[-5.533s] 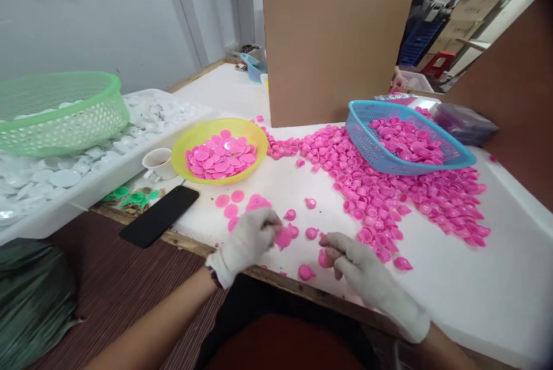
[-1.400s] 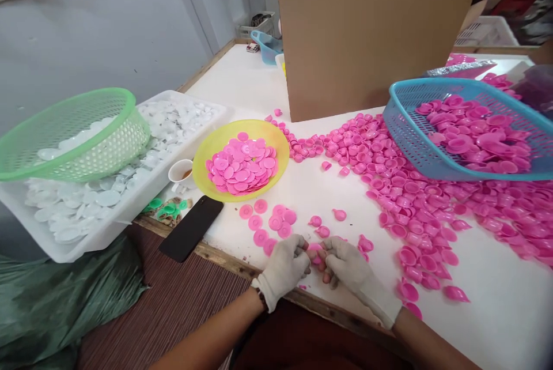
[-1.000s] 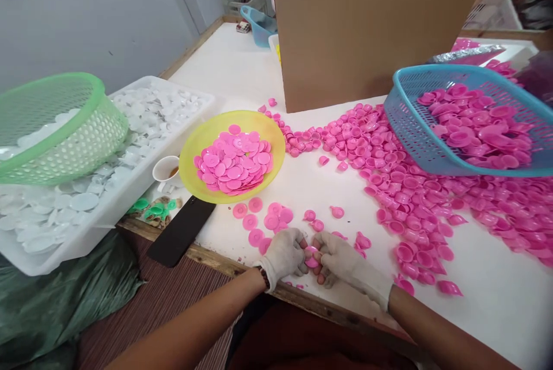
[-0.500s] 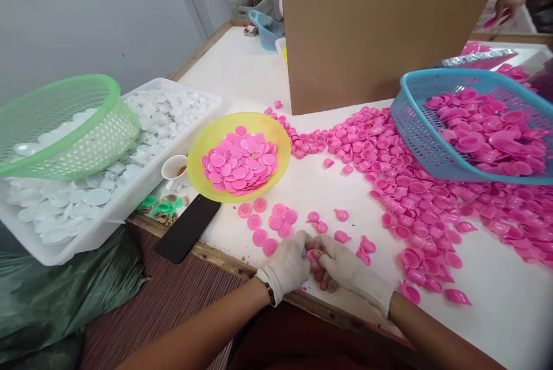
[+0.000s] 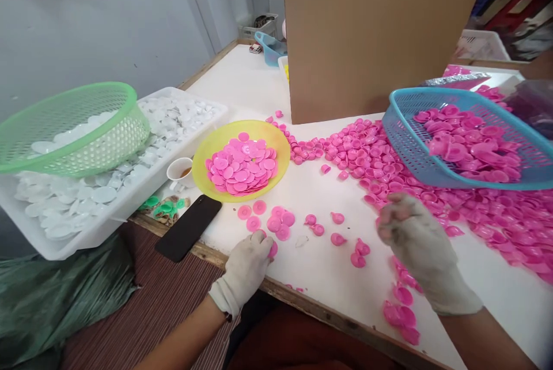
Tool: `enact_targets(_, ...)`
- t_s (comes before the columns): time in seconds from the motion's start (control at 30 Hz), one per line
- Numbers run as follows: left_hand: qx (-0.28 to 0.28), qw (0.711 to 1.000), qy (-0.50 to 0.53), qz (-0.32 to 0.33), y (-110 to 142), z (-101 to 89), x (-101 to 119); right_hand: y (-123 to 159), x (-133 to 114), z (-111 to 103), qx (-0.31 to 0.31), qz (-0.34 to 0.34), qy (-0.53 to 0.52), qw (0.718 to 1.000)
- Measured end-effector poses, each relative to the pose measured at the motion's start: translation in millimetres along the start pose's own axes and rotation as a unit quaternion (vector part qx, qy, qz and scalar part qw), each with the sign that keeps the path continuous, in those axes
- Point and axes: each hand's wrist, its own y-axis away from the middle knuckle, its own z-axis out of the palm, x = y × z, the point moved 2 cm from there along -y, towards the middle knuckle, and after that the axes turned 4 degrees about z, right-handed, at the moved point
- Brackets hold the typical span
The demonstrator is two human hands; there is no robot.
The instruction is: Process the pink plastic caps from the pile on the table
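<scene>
My left hand (image 5: pixel 246 266), in an off-white glove with bare fingertips, is closed down at the table's near edge. Its fingers press on a small pink plastic disc (image 5: pixel 273 249), beside several similar loose discs. My right hand (image 5: pixel 417 246), gloved too, hovers over the near part of a heap of pink toy cups (image 5: pixel 367 145). Its fingers are curled and smeared by motion, so I cannot see whether anything is in them. Between my hands lie several pink spouted pieces (image 5: pixel 338 238) that look like toy teapots, and a faint translucent scrap (image 5: pixel 301 241).
A yellow bowl (image 5: pixel 199 154) holds pink discs. Left of it are a cup (image 5: pixel 176 169), a black phone (image 5: pixel 189 229) and a white tray (image 5: pixel 108 223) of white pieces under a green basket (image 5: pixel 129 105). A blue basket (image 5: pixel 406 145) sits right; cardboard (image 5: pixel 371 36) stands behind.
My hands were together around a small pink piece; now they are apart. The left moved left to the discs, the right moved right to the cups. Another person's hand has left the upper right.
</scene>
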Motion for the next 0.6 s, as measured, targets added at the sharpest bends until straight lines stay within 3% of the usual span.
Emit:
enact_targets(0.07,0.026,1.0,-0.011,0.012,-1.1,6.5,-0.2,5.1,18.4,15.3,-0.075,-0.03,0.215,0.973)
enact_targets(0.17,0.086,0.995,0.048,0.008,-1.0,8.4,1.2,17.2,53.6,43.0,-0.144,-0.083,0.468,0.868)
enact_targets(0.23,0.132,0.981,0.143,-0.022,0.1,3.6,2.1,25.0,69.6,54.0,-0.153,-0.081,0.556,0.813)
enact_targets(0.3,0.143,0.946,0.284,-0.065,0.8,-1.5,5.0,32.6,75.4,58.2,-0.166,-0.06,0.595,0.784)
enact_targets(0.37,0.099,0.88,0.451,-0.111,1.2,-1.9,12.9,41.2,73.0,58.9,-0.191,-0.05,0.582,0.789)
enact_targets(0.47,0.002,0.773,0.616,-0.151,3.8,6.4,34.6,57.3,66.9,57.3,-0.23,-0.016,0.471,0.851)
enact_targets(0.53,-0.042,0.748,0.647,-0.144,6.5,14.2,50.8,68.2,69.6,54.8,-0.246,0.083,0.374,0.89)
enact_targets(0.6,-0.069,0.741,0.656,-0.126,7.1,20.4,64.2,76.0,76.2,52.6,-0.245,0.202,0.287,0.904)
